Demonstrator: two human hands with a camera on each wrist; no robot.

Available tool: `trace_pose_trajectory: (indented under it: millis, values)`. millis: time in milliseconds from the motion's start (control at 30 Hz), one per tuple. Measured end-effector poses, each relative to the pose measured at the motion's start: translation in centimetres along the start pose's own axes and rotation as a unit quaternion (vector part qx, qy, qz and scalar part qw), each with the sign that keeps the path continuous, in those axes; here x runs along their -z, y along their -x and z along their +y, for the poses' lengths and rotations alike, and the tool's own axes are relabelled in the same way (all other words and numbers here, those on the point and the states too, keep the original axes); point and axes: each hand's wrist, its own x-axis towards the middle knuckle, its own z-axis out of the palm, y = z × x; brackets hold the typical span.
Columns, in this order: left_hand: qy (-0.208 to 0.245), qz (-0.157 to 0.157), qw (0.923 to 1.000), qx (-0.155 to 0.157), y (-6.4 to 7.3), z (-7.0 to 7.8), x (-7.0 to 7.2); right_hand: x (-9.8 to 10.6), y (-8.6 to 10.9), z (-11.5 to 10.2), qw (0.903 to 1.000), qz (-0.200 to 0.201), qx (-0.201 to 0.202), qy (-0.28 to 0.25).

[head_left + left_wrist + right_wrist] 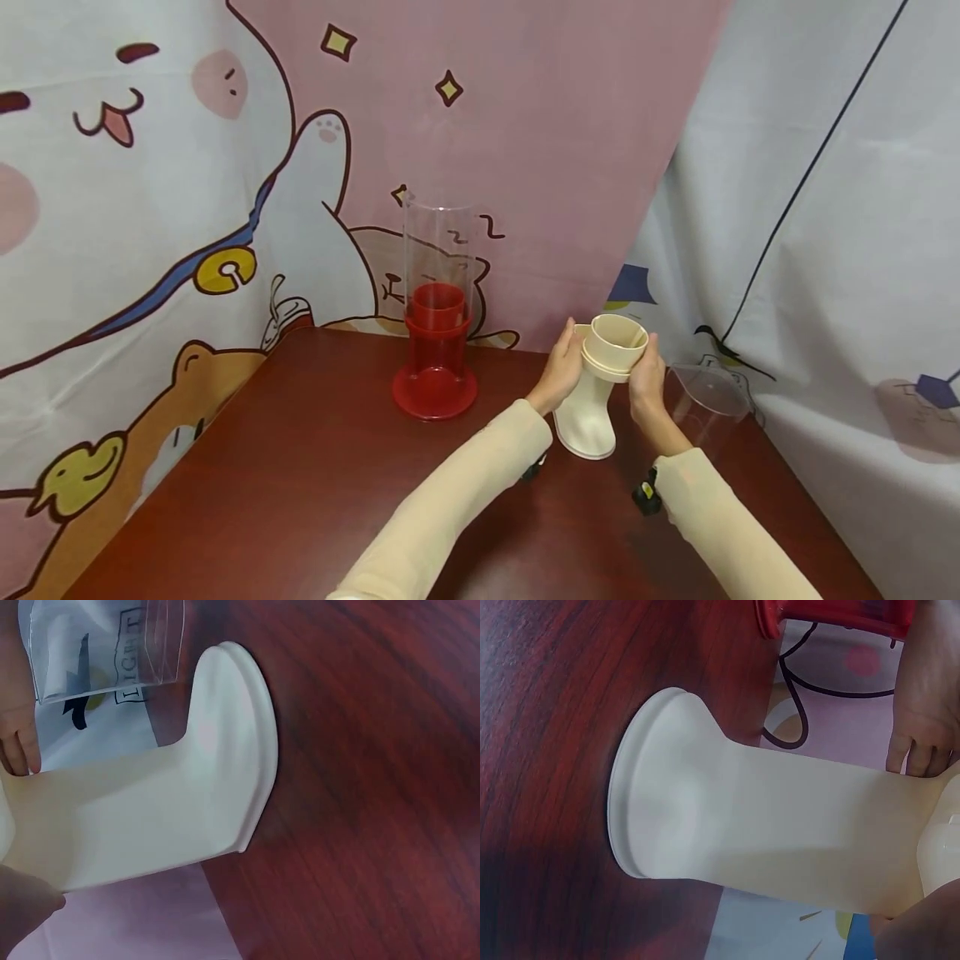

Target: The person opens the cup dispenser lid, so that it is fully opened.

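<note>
A cream plastic stand (pixel 587 408), with a flared foot and a round collar on top, is upright at the right of the table. My left hand (pixel 562 371) grips the collar's left side, and my right hand (pixel 647 379) holds it from the right. Both sets of fingers wrap toward the far side, partly hidden by the collar. In the left wrist view the stand's smooth neck and foot (pixel 229 742) show side-on. From the right wrist, the wide foot (pixel 660 787) appears right at the tabletop.
A similar red stand (pixel 433 392) with a clear cylinder (pixel 440 242) on top is at the back of the table. Right of my right hand is a clear plastic container (pixel 708 404). Printed cloth (pixel 540 167) hangs behind the reddish-brown table (pixel 300 483).
</note>
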Motion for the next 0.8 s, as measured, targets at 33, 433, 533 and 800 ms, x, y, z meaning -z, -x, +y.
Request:
trace_pose_trajectory:
  millis: [33, 433, 533, 800]
  values:
    - [-0.006, -0.001, 1.0000, 0.004, -0.1, 0.1, 0.0, 0.1, -0.1, -0.1, 1.0000, -0.004, 0.000, 0.005]
    - [-0.090, 0.032, 0.9948, 0.035, 2.1, 1.2, 2.6, 1.6, 1.2, -0.9, 0.9918, -0.126, -0.010, -0.016]
    - [-0.102, 0.022, 0.9938, 0.040, 3.4, 1.3, 4.0, 2.3, 2.0, -1.3, 0.9885, -0.148, -0.021, -0.021]
    - [-0.101, 0.026, 0.9938, 0.038, 7.1, 1.9, 6.8, 2.7, 5.2, -1.9, 0.9907, -0.133, 0.001, -0.028]
